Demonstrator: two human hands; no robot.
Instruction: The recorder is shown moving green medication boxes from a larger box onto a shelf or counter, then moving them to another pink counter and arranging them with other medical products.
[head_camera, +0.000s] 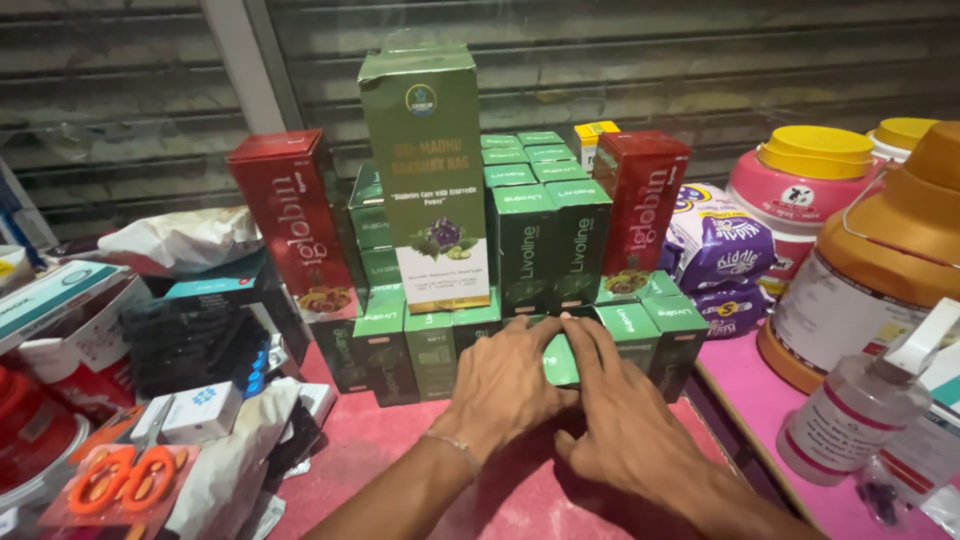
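Stretching under everything, pink counter (400, 440), shutter wall along its back edge. Right edge: orange tub (880, 260) with yellow lid, pink tub (800, 190) behind it, clear spray bottle (855, 410) near the front right corner. Purple packets (715, 250) sit between the tubs and the box stack.

Centre back: tall green carton (425, 180) stands upright on the stack, flanked by two red cartons (295, 220), both upright. Rows of small green boxes (550, 240) fill the space around and below them.

Left edge: loose clutter, white bag (180, 240), orange scissors in packaging (125, 475).

Front centre: both hands meet at one green box (560, 360) in the lowest row. Left hand (500, 385) lies flat-fingered against its left face, fingers curled onto it. Right hand (615, 415) covers its front and top, index finger stretched up over the upper edge. Grasp looks shared, neither hand clenched.

Key relation: box sits directly ahead of both hands, away from the body, long axis upright. Right hand slightly nearer, more on top.
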